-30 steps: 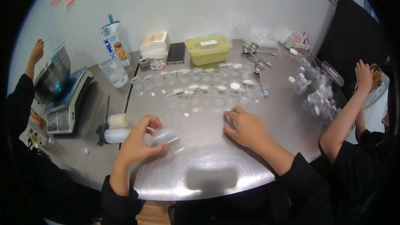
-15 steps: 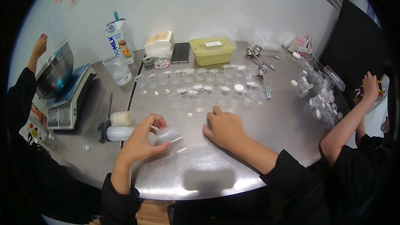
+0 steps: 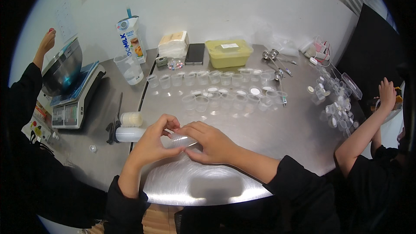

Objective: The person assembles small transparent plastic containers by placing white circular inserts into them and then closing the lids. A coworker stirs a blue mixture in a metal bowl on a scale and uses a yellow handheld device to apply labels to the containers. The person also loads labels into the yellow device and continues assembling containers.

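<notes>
A short nested stack of clear plastic cups (image 3: 182, 140) lies sideways between my hands, just above the near part of the steel table. My left hand (image 3: 152, 142) is closed round its left end, thumb below and fingers above. The fingers and thumb of my right hand (image 3: 211, 144) are closed on the other end, partly hiding it. Beyond my hands, small clear cups stand in two rows, a nearer row (image 3: 202, 104) and a farther row (image 3: 177, 79). Small white-centred lids or discs (image 3: 255, 91) show among them.
On the left are a scale (image 3: 71, 115) with a steel bowl (image 3: 65, 67), a clear jug (image 3: 129, 70), a milk carton (image 3: 131, 39) and more stacked cups (image 3: 130, 134). Behind the rows sits a yellow-green tub (image 3: 228, 56). Measuring spoons (image 3: 274, 56) and piled cups (image 3: 340, 104) lie right. Two co-workers flank me.
My right hand has moved left from the table surface and closed on the right end of the cup stack. My left hand keeps its hold. The view has shifted slightly.
</notes>
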Tool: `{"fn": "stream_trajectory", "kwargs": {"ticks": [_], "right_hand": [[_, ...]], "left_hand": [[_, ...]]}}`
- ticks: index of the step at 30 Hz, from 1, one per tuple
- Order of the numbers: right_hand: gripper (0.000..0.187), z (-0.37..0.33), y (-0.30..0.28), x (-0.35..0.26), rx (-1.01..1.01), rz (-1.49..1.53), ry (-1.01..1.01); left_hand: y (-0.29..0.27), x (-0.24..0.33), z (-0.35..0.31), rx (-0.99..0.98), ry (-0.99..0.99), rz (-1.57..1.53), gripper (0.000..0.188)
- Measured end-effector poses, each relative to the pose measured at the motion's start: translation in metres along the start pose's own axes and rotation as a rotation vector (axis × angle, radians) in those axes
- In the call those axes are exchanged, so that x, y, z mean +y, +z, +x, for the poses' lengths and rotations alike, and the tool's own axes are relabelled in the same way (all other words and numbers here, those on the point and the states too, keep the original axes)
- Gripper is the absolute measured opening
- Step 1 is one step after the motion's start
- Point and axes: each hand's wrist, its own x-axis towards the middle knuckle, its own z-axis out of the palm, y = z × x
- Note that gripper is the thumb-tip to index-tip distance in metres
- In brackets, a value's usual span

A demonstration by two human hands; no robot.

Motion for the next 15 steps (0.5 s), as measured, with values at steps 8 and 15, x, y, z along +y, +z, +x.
{"fn": "stream_trajectory", "kwargs": {"ticks": [8,15], "right_hand": [[0.047,-0.005,-0.003,0.009,-0.021,0.106,0.071],[0.033,-0.009,-0.022,0.007,0.085,0.073,0.276]], "left_hand": [[-0.002,-0.002,0.001,-0.062,0.005,-0.054,0.059],[-0.012,0.002,-0.002,0.01,-0.006,0.13,0.051]]}}
